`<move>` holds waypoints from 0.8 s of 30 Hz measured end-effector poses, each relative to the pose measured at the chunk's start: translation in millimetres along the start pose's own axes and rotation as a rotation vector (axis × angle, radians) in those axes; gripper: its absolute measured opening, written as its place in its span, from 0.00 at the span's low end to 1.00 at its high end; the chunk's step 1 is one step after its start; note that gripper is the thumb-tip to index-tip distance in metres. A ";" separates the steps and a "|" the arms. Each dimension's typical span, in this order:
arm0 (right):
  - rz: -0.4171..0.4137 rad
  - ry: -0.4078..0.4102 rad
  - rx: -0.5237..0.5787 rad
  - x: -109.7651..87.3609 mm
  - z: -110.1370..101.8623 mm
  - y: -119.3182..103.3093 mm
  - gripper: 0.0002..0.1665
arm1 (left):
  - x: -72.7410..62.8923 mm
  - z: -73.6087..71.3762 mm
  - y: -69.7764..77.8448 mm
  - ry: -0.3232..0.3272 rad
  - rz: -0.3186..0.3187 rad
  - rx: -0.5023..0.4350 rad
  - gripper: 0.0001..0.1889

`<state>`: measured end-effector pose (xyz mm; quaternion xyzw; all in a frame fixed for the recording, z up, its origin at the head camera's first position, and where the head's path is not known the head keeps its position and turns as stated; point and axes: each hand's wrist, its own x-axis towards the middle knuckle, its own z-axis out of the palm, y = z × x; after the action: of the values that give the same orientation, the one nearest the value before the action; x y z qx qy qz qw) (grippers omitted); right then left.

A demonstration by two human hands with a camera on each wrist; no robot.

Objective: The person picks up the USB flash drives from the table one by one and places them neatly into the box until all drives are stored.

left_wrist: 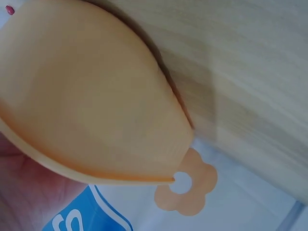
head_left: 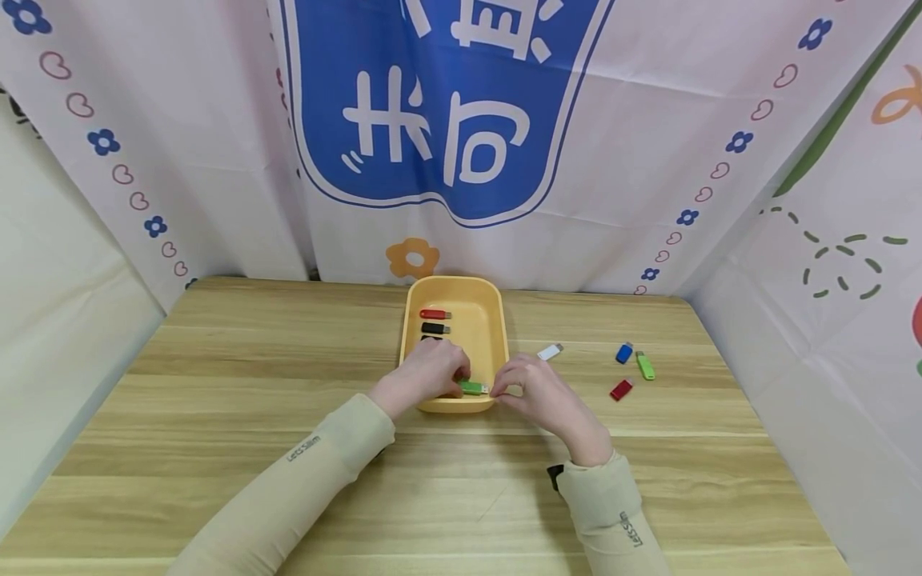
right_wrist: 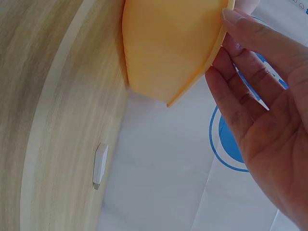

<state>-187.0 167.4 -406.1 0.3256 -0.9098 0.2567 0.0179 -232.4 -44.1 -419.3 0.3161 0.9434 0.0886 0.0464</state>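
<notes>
My left hand [head_left: 428, 370] reaches over the near left side of a yellow-orange tray [head_left: 475, 332] and pinches the left end of a green USB flash drive [head_left: 473, 388] near the tray's front wall. The drive's metal plug points right. My right hand [head_left: 536, 392] holds the tray's rim at the near right corner, fingertips beside that plug. In the right wrist view its thumb [right_wrist: 240, 24] lies on the rim. A red USB flash drive [head_left: 435, 314] and a black one [head_left: 435, 328] lie in the tray; another dark piece is partly hidden by my left hand.
Right of the tray, a white USB flash drive [head_left: 551, 351] lies on the wooden table [head_left: 288, 344]. Farther right are a blue drive [head_left: 623, 353], a light green one [head_left: 645, 366] and a dark red one [head_left: 621, 390]. A printed curtain [head_left: 612, 200] hangs behind the table.
</notes>
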 end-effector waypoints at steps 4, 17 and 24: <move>0.000 0.002 -0.005 -0.3 0.3 0.4 0.04 | -0.1 -2.6 0.0 0.019 -0.006 0.009 0.10; -0.016 0.005 -0.025 -0.3 0.1 0.3 0.05 | -13.0 -16.2 -4.3 0.304 -0.078 -0.078 0.04; -0.010 0.006 -0.020 -0.1 0.3 -0.1 0.05 | -24.8 -17.8 -12.3 0.464 -0.147 -0.134 0.05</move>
<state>-186.8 167.4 -406.4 0.3291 -0.9107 0.2485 0.0249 -222.4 -71.2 -403.5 0.2142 0.9413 0.2174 -0.1444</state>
